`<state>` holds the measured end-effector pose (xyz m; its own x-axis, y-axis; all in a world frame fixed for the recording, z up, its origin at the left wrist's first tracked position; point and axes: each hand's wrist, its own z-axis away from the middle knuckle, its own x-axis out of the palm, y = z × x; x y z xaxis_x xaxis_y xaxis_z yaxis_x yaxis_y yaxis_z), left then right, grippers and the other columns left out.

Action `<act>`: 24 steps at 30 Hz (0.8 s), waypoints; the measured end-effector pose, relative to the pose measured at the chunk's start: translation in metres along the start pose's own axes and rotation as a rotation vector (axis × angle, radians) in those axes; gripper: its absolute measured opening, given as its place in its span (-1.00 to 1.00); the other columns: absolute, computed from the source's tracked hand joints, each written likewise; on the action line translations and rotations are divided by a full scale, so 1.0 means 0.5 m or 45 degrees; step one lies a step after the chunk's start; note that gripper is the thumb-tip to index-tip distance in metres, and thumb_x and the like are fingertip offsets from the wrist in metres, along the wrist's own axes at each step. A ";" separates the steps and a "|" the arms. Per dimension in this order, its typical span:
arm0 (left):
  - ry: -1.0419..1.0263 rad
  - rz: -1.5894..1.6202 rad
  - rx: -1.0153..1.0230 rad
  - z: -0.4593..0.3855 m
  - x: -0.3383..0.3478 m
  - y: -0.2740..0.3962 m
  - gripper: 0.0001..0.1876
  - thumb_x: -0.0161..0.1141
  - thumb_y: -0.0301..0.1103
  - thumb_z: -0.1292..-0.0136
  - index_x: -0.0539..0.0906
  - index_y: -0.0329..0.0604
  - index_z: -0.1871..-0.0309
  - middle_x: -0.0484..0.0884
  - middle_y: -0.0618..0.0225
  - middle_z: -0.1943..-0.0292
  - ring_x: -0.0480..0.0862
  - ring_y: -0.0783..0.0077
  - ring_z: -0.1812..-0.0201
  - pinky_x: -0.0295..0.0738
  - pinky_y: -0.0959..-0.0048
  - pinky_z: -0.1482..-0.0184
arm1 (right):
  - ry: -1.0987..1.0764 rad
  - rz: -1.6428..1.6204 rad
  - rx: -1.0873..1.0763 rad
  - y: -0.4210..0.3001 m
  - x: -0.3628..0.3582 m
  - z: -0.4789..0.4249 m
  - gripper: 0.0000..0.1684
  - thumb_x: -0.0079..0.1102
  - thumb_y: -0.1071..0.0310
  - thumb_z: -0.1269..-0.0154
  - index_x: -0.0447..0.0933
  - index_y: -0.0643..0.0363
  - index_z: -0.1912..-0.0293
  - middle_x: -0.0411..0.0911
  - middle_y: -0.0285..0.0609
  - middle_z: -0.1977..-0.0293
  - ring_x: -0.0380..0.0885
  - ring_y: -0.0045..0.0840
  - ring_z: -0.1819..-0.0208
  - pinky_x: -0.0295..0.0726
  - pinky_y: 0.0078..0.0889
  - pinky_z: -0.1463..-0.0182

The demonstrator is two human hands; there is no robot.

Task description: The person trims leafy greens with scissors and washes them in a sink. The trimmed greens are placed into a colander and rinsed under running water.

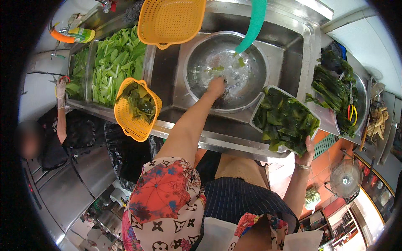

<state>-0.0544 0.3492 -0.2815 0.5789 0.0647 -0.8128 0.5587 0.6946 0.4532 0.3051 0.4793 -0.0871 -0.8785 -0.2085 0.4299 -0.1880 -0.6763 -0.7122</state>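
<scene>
Kelp pieces fill a white rectangular plastic container, whose right rim my right hand grips at the sink's front right. My left hand reaches into a steel basin of water; its fingertips are partly hidden, and I cannot tell if they hold anything. A few green pieces float there below the end of a green hose. Left of my left arm, an orange plastic basket holding some kelp rests over the sink's front edge.
An orange basket stands behind the basin. Cut leafy greens fill the left compartment. At right, long kelp and scissors lie in a metal bowl. A co-worker's gloved hand holds red-handled scissors at far left.
</scene>
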 end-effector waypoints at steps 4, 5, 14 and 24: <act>-0.175 0.356 -0.198 0.003 -0.026 0.017 -0.72 0.14 -0.31 -0.07 0.58 -0.20 0.14 0.56 -0.03 0.16 0.56 -0.09 0.14 0.43 0.12 0.07 | -0.030 -0.003 -0.062 0.003 0.010 -0.002 -0.30 0.23 0.17 -0.11 0.24 0.29 -0.17 0.41 -0.11 -0.05 0.43 -0.33 -0.05 0.42 -0.26 -0.13; -0.095 0.409 -0.168 0.018 -0.044 0.033 -0.72 0.13 -0.32 -0.08 0.58 -0.21 0.14 0.56 -0.04 0.16 0.56 -0.09 0.15 0.43 0.12 0.08 | -0.066 -0.009 -0.093 0.003 0.011 -0.004 -0.34 0.22 0.17 -0.13 0.28 0.30 -0.15 0.43 -0.11 -0.05 0.44 -0.31 -0.04 0.43 -0.24 -0.11; 0.574 0.385 0.614 0.237 -0.310 0.372 -0.86 0.14 -0.38 -0.16 0.51 -0.20 0.24 0.45 0.16 0.38 0.50 0.07 0.34 0.42 0.24 0.34 | -0.080 0.018 -0.005 -0.002 0.002 -0.009 -0.29 0.22 0.15 -0.13 0.23 0.31 -0.18 0.40 -0.08 -0.08 0.42 -0.33 -0.08 0.40 -0.26 -0.15; -0.168 0.203 0.661 0.324 -0.345 0.502 -0.62 0.13 -0.27 -0.16 0.43 -0.09 -0.06 0.49 0.11 0.05 0.52 0.00 0.06 0.47 0.19 0.11 | -0.140 -0.009 0.051 -0.012 0.025 -0.013 -0.17 0.28 0.22 -0.03 0.13 0.23 -0.24 0.36 -0.13 -0.07 0.40 -0.33 -0.08 0.42 -0.27 -0.13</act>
<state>0.0822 0.3963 0.0315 0.7310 0.0270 -0.6819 0.6579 0.2376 0.7147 0.2925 0.4851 -0.0812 -0.8234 -0.2781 0.4947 -0.1745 -0.7054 -0.6870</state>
